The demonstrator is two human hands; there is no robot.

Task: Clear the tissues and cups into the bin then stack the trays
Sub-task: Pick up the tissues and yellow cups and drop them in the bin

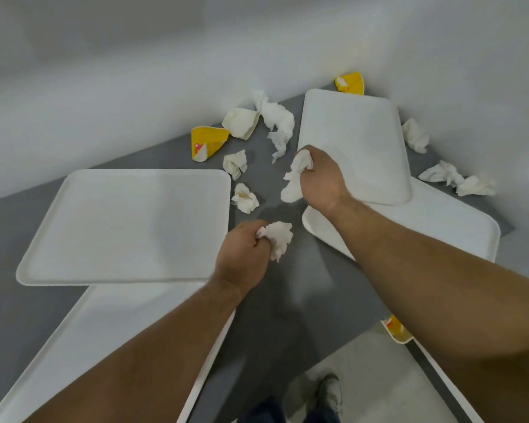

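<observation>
My left hand is closed around a crumpled white tissue above the grey table's middle. Farther back, my right hand grips another white tissue at the near-left corner of the far white tray. Loose tissues lie between the trays: one small wad, another, and a long twisted one. A crushed yellow cup and a crushed white cup lie at the back. A second yellow cup sits behind the far tray.
A large white tray lies left, overlapping another tray below it. A tray sits under the far one on the right. More tissues lie at the right wall. A yellow cup rests near the table's front edge. No bin shows.
</observation>
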